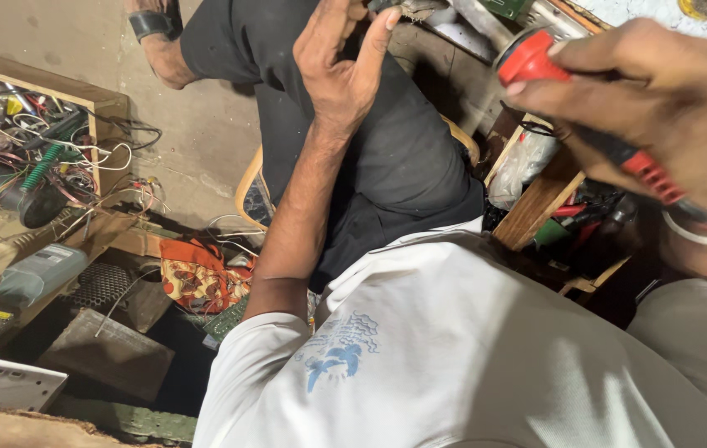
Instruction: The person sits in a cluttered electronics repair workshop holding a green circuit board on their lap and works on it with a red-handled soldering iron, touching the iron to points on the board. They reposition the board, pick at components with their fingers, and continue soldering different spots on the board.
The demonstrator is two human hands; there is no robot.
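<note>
Up close, the right hand (pixel 660 108) grips a red-handled screwdriver (pixel 586 116) beside the wooden shelf edge (pixel 536 203); the left hand (pixel 341 58) pinches something small, far, hemmed by clutter.

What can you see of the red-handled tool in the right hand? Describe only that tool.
The red-handled tool looks like a screwdriver: a glossy red plastic handle with dark, rubbery grip sections. It lies slanted from upper left to lower right, at the upper right of the view. The right hand wraps around it, covering its middle; no shaft or tip shows.
</note>
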